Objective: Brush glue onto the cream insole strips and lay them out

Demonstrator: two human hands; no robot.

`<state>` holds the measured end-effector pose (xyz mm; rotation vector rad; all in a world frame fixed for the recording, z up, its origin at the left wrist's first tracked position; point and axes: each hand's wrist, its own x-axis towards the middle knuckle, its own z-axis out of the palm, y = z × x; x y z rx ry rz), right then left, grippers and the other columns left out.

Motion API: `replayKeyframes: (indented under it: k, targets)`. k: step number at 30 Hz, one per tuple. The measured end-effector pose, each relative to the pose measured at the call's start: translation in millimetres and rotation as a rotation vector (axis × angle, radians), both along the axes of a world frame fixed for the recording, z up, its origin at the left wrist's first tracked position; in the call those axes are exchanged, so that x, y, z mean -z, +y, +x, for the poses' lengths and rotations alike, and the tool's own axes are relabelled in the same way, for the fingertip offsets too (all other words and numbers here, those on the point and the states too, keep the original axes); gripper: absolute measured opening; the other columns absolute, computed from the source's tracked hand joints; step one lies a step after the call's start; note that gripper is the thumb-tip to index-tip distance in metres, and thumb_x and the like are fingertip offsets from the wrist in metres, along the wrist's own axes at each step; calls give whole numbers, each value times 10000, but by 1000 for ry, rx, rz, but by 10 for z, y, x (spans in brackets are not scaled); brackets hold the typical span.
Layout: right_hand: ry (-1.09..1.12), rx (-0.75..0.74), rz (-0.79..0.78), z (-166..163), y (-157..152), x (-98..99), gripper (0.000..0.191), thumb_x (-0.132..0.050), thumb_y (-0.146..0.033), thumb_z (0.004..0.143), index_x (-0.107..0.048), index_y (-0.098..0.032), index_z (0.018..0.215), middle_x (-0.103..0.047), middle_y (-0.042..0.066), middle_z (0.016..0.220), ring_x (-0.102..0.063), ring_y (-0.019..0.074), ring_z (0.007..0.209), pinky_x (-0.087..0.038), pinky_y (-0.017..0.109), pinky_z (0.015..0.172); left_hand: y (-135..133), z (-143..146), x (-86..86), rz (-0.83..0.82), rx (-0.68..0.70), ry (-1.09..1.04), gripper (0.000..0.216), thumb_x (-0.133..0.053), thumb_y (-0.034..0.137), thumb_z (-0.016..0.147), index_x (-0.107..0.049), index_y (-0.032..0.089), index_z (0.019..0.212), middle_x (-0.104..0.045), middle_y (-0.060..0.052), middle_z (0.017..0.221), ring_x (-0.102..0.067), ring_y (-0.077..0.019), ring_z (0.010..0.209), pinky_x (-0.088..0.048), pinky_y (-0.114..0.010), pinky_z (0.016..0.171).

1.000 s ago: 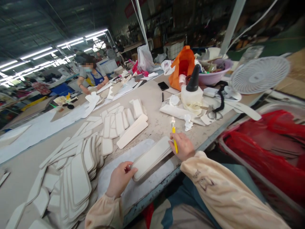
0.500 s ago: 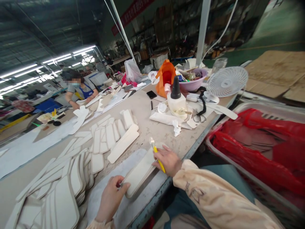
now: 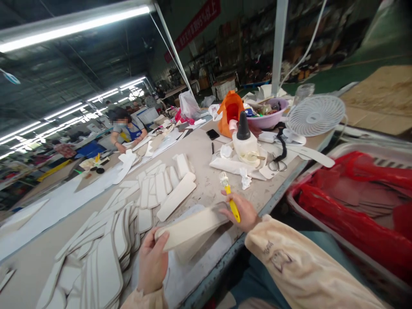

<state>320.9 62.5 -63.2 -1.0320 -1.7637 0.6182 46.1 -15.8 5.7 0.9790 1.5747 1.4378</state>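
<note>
My left hand (image 3: 152, 262) grips the near end of a long cream padded piece (image 3: 189, 229) and holds it lifted off the white sheet (image 3: 193, 274) at the table's front edge. A second similar piece lies just under it. My right hand (image 3: 243, 210) pinches the far end of the lifted piece and also holds a yellow-handled brush (image 3: 230, 198), bristles up. Several more cream pieces (image 3: 154, 189) lie fanned out on the table to the left.
A glue bottle with a black cone cap (image 3: 244, 139) stands on white rags, with scissors (image 3: 275, 163), a small white fan (image 3: 317, 116), a pink basin (image 3: 267, 113) and an orange bag (image 3: 230, 111) behind. A bin lined with red plastic (image 3: 354, 201) is at right. Another person (image 3: 124, 128) works far left.
Both hands have lifted the top cream piece off the sheet; a second ago it lay flat. The camera view shifted slightly.
</note>
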Motion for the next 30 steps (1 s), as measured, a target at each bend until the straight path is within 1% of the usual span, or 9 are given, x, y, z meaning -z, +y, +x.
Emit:
replayKeyframes:
  k: [2, 6, 11, 15, 17, 19, 23, 26, 30]
  targets:
    - [62, -56, -6, 12, -28, -34, 280, -654, -304, 807, -420, -260, 955, -609, 128, 1252, -583, 270, 1147, -491, 424, 888, 74, 114, -142, 67, -33, -160, 231, -708, 302, 701, -574, 231, 875, -673, 40, 786, -648, -145, 751, -510, -251, 691]
    - [185, -151, -32, 20, -82, -58, 296, -674, -295, 793, -417, -271, 938, -630, 105, 1226, -602, 274, 1122, -502, 414, 877, 237, 293, -397, 139, -70, -281, 249, -726, 293, 689, -622, 210, 899, -697, 28, 799, -660, -138, 737, -526, -255, 702]
    - [291, -290, -105, -16, -168, -54, 250, -646, -302, 812, -416, -269, 904, -657, 90, 1149, -649, 246, 1015, -530, 398, 833, 382, 427, -568, 183, -33, -369, 235, -754, 269, 671, -661, 173, 864, -715, 7, 788, -668, -136, 719, -535, -240, 677]
    - [332, -231, -173, -16, -206, -46, 241, -663, -343, 792, -433, -273, 813, -676, 16, 819, -654, 213, 713, -517, 325, 599, 484, 459, -624, 228, -76, -462, 179, -735, 201, 704, -674, 150, 864, -721, -11, 798, -677, -139, 722, -551, -234, 683]
    - [358, -189, -188, -8, -211, -46, 270, -691, -367, 763, -439, -275, 786, -596, -24, 662, -561, 171, 548, -445, 291, 492, 539, 450, -640, 240, -145, -489, 126, -697, 174, 744, -675, 141, 863, -726, -23, 815, -684, -144, 746, -561, -244, 715]
    - [392, -179, -211, -2, -219, -55, 291, -704, -387, 748, -441, -267, 778, -511, -53, 589, -468, 131, 482, -381, 264, 457, 591, 435, -655, 251, -228, -503, 82, -656, 144, 779, -670, 132, 859, -728, -36, 835, -689, -146, 766, -569, -259, 744]
    - [531, -177, -274, -7, -242, -87, 335, -711, -422, 732, -430, -246, 780, -484, -70, 583, -425, 101, 484, -353, 235, 470, 651, 437, -683, 208, -329, -563, 80, -573, 134, 848, -651, 118, 844, -728, -49, 798, -692, -138, 748, -580, -249, 730]
    - [610, -205, -315, 1, -244, -98, 349, -726, -413, 718, -428, -243, 783, -503, -63, 624, -443, 102, 518, -373, 236, 503, 645, 481, -682, 172, -325, -641, 121, -528, 135, 876, -644, 126, 840, -726, -37, 759, -693, -131, 731, -581, -235, 736]
    - [649, -227, -366, 37, -226, -88, 351, -736, -399, 713, -435, -243, 801, -497, -59, 656, -464, 112, 561, -387, 242, 541, 624, 529, -606, 168, -279, -660, 168, -537, 17, 804, -644, 131, 865, -723, -23, 760, -694, -138, 755, -575, -258, 778]
